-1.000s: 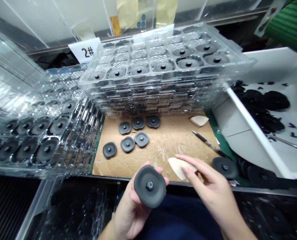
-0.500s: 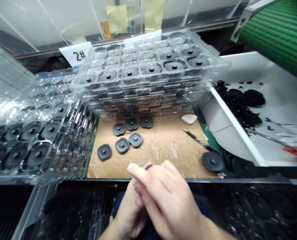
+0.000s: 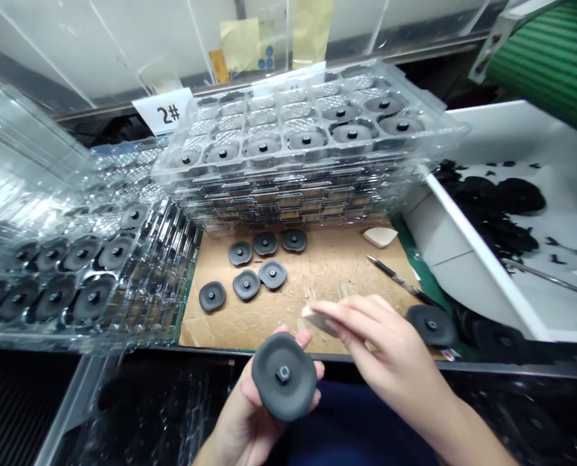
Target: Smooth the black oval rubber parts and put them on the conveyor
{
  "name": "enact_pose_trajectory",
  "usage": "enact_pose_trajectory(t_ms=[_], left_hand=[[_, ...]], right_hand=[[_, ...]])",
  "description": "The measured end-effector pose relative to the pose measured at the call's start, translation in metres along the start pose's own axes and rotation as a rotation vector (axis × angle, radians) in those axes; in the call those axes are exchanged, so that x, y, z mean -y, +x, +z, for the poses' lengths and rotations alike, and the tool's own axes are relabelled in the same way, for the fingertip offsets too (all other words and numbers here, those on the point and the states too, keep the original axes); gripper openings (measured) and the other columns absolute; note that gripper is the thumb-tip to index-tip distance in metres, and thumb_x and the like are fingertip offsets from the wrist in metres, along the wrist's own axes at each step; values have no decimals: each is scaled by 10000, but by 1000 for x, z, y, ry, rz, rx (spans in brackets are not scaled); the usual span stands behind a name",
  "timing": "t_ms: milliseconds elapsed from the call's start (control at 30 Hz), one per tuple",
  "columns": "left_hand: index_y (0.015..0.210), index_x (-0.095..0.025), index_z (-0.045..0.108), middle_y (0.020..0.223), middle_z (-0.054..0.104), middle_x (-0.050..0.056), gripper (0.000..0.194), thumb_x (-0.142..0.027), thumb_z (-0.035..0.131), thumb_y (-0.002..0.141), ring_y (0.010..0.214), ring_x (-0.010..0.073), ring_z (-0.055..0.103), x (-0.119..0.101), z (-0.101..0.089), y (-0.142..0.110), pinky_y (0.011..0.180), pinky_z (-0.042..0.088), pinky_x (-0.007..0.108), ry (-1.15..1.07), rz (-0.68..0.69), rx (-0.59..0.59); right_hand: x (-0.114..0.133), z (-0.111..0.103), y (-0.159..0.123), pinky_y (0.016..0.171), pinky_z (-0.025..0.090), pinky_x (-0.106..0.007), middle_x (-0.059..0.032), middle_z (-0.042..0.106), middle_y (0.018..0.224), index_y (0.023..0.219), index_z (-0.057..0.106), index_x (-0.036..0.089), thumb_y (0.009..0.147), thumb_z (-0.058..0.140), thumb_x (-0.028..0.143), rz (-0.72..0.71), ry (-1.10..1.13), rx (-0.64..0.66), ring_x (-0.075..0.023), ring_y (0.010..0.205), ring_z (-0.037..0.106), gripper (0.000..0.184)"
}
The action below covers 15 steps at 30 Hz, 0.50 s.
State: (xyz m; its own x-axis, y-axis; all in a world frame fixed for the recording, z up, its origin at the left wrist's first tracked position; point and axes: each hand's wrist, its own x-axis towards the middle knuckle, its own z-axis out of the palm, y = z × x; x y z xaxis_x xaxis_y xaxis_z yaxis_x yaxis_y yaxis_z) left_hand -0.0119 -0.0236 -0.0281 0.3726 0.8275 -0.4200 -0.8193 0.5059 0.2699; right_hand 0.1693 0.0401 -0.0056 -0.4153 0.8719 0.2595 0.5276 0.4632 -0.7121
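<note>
Overall, stacked clear plastic trays hold dark rubber discs; more discs lie on a cardboard sheet, with a white bin of black scraps at right. Left hand cradles one disc openly; right hand pinches a pale wedge just beside it.

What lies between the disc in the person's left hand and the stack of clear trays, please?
In the head view, six dark grey discs lie on a cardboard sheet between the disc in the left hand and the tray stack.
</note>
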Motion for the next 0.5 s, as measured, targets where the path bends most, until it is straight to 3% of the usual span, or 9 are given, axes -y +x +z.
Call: enact_pose_trajectory(t_ms=[67,133,233,300,367,433,500], left_hand=[[1081,-299,645,1216,638,15,557,-366,779,544,1030,255,634,-3,1,-2,831,543,317,-19,-5,-2],[1083,-287,644,1184,659,25,544,-355,775,559,1034,240,634,-4,1,-2,842,535,305,-32,-5,0],[1081,-292,644,1149,680,21,539,-356,773,562,1030,229,637,-2,-1,0,857,527,305,-41,-23,13],[1083,-302,641,1153,678,17,562,-365,778,542,1031,236,635,-1,-1,2,869,522,321,-27,-35,5],[1086,-299,642,1147,681,24,583,-381,780,525,1029,248,635,1,1,4,875,518,331,8,-26,3],[1082,-284,649,1134,688,37,586,-393,782,521,1015,251,641,4,3,5,865,518,322,52,7,17],[1088,-276,647,1116,696,46,593,-401,785,525,1000,242,647,8,5,6,856,513,301,106,49,21]], right_hand=[[-12,11,-12,651,461,-264,-25,657,854,1096,610,253,898,444,204,177,27,-1,-147,746,583,263],[-20,24,-30,677,499,-266,-27,667,879,1096,614,261,905,439,262,287,108,78,-151,780,615,259],[-24,38,-53,737,530,-288,-35,691,936,1090,626,253,901,439,296,340,218,213,-164,845,648,270],[-26,38,-60,770,536,-319,-52,693,995,1098,625,235,897,434,310,367,214,215,-186,897,651,287],[-23,30,-58,756,545,-321,-63,688,1035,1098,622,224,892,437,317,407,147,120,-203,926,652,292],[-14,16,-48,690,547,-267,-49,687,1037,1080,620,235,885,461,295,405,77,-53,-190,909,658,259],[2,5,-35,662,525,-227,-18,690,1013,1092,600,267,880,489,241,267,47,-209,-158,878,656,240]])
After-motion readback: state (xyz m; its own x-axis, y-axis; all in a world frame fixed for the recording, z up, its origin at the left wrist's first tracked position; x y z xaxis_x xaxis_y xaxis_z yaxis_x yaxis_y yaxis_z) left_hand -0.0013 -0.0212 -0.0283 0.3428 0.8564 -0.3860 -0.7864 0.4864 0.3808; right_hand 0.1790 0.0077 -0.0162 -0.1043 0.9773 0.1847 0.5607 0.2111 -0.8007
